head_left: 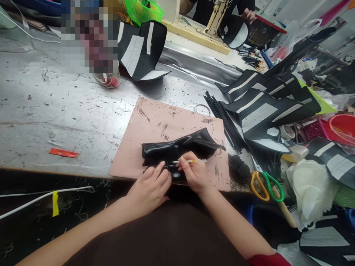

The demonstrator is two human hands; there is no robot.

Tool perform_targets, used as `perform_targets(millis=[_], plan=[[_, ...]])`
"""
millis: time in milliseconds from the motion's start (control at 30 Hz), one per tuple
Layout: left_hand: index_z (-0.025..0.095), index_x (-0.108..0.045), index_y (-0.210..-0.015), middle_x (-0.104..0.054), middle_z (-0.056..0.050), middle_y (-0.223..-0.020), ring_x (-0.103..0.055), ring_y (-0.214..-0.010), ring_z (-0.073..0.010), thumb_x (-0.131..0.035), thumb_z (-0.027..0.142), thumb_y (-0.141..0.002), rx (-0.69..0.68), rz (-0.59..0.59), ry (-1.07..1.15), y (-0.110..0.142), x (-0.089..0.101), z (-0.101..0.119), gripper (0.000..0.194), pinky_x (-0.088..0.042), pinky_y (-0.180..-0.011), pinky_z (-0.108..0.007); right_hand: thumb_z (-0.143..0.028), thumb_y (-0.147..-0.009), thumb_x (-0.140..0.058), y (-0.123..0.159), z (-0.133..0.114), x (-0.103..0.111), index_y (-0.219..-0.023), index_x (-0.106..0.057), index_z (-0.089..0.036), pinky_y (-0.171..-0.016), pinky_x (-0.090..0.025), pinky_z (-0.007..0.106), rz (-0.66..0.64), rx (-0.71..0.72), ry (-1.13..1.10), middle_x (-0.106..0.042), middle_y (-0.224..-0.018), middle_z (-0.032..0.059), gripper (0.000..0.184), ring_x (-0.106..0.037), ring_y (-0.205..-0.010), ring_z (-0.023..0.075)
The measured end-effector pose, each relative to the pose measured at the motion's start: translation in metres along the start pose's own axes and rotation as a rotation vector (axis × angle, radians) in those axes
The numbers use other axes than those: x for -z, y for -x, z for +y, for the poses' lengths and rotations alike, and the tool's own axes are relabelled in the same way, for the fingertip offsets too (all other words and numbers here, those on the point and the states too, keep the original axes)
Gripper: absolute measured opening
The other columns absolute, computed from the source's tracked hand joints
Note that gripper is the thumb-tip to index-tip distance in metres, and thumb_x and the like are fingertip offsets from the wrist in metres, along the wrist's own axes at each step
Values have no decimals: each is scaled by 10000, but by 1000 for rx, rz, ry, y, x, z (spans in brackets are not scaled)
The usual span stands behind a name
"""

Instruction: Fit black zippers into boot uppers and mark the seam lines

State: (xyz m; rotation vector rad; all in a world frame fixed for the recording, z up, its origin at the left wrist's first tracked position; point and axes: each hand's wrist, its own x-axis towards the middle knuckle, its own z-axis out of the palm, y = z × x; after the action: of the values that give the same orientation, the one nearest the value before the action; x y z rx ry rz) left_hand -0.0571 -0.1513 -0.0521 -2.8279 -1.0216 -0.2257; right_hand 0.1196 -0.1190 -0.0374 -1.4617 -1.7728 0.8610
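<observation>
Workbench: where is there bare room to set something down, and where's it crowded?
Widest: bare workbench left of the pink mat, between orange strip and clear jar. Smaller: the mat's upper left, above the shiny black piece. Crowded: the right, with black strips, scissors and red bowl; also around the left hand and right hand.

The counter [69, 114] in front of me has a silvery top, scuffed and flecked with dark marks. A scratched pink mat [155, 125] lies flat on it, reaching to the near edge. To my left is a small, flat orange-red object [63, 152]. Farther back I see a clear jar [111, 82] with something red inside, and thin black strips [225, 123] lie bundled beside the mat.
</observation>
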Motion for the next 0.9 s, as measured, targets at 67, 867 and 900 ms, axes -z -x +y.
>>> perform_targets(millis=[67,867,900], plan=[[129,-599,-1066,-601,-134,-1103,-462,-1156,-302,-533,486,-775,-3,14,-3,0,0,0,465,-358,-872,-372,-305,-874,-403,0,1,-1,-741,-505,-211,-524,-465,216,-2,8,17,-630,-636,6,191,-615,-557,127],[125,-583,-1079,-599,-133,-1110,-449,-1172,-302,-540,470,-773,-3,8,1,-2,-1,-1,463,-364,-878,-374,-295,-873,-386,2,2,0,-722,-493,-200,-514,-429,205,-24,25,81,-609,-601,3,209,-579,-517,117],[124,-582,-1080,-599,-134,-1112,-450,-1172,-303,-543,469,-771,-2,10,1,-1,-1,-1,464,-364,-877,-376,-292,-873,-387,2,2,0,-724,-494,-199,-516,-428,205,-22,30,80,-612,-611,6,206,-582,-522,116]])
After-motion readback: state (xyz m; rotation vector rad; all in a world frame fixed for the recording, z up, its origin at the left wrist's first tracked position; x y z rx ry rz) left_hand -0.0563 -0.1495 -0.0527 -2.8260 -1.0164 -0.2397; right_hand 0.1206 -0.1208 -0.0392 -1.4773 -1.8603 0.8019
